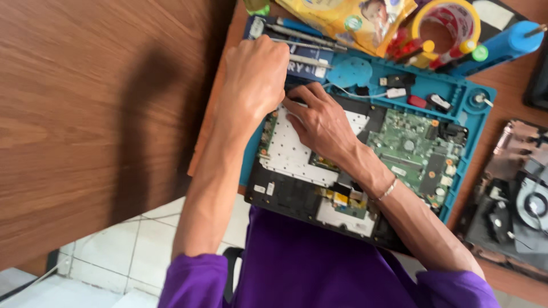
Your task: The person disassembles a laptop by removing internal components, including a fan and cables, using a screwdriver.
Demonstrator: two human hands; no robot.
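Observation:
An opened black laptop base (285,197) lies on a blue repair mat (456,188). It shows a white perforated metal plate (288,151) and a green circuit board (414,148). My left hand (254,74) is curled into a fist over the plate's far left corner, and whatever is inside the fist is hidden. My right hand (322,122) rests flat on the plate just beside it. Its fingers are spread, the fingertips point at that same corner, and a thin bracelet (388,190) sits on the wrist.
Screwdrivers (302,35) and small parts lie in the mat's far trays. Beyond them are a yellow packet (342,20), a tape roll (448,17) and a blue cylinder tool (502,43). A dismantled part with a fan (525,199) lies right. The wooden table (85,114) stretches left above tiled floor (131,251).

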